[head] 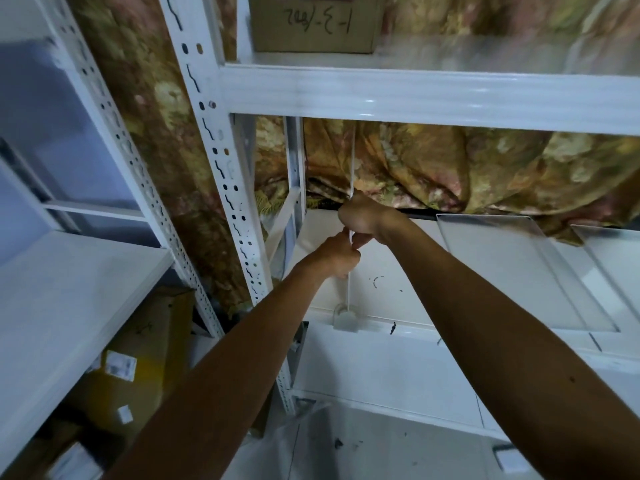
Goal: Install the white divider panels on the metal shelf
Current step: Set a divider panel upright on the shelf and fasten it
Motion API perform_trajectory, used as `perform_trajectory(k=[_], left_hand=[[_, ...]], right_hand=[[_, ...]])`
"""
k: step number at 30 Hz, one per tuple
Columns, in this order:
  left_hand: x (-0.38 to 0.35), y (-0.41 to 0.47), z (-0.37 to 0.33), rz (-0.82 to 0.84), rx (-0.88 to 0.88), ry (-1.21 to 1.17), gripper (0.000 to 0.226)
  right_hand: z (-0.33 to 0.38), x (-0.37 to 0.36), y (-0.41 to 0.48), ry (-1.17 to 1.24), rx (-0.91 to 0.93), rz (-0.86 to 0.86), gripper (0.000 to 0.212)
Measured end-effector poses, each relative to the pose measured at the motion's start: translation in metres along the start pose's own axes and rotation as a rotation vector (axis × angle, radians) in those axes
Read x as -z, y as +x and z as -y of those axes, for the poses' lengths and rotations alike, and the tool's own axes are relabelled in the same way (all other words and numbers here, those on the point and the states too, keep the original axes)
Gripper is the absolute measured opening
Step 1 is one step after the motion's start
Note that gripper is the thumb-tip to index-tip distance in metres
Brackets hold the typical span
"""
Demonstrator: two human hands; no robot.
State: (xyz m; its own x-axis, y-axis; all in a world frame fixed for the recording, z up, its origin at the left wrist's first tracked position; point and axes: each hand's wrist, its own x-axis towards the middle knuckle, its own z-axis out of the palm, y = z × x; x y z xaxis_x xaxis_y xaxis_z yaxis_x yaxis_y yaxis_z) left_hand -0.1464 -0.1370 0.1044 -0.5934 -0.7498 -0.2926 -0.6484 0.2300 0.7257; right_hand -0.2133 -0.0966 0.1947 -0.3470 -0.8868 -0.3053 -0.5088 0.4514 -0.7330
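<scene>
A thin divider panel (352, 157) stands upright and edge-on on the white metal shelf (398, 299), reaching up toward the beam (415, 95) above. My left hand (337, 254) pinches its front edge low down. My right hand (363, 220) grips the same edge just above and behind, fingers curled round it. A small white clip (345, 320) sits at the shelf's front lip right under the panel. Two more clear panels (519, 271) lie flat on the shelf to the right, the second one (616, 258) partly cut off by the frame edge.
A perforated white upright (221, 161) rises left of the bay. Flowered fabric (450, 168) hangs behind the shelf. A cardboard box (311, 26) stands on the level above. Another white shelf (69, 299) is at left, with boxes (131, 375) beneath it.
</scene>
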Motion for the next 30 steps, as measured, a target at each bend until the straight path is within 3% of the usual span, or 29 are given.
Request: perform_trajectory(k=[8, 20, 30], left_hand=[[-0.012, 0.002, -0.002, -0.051, 0.078, 0.031, 0.052], [-0.03, 0.001, -0.018, 0.016, -0.011, 0.201, 0.069], [-0.023, -0.004, -0.01, 0.062, -0.073, 0.171, 0.064]], right_hand=[[-0.015, 0.004, 0.004, 0.071, 0.024, 0.015, 0.059], [-0.048, 0.027, -0.008, 0.158, 0.004, -0.017, 0.057], [-0.044, 0.019, -0.005, 0.141, 0.008, -0.01, 0.056]])
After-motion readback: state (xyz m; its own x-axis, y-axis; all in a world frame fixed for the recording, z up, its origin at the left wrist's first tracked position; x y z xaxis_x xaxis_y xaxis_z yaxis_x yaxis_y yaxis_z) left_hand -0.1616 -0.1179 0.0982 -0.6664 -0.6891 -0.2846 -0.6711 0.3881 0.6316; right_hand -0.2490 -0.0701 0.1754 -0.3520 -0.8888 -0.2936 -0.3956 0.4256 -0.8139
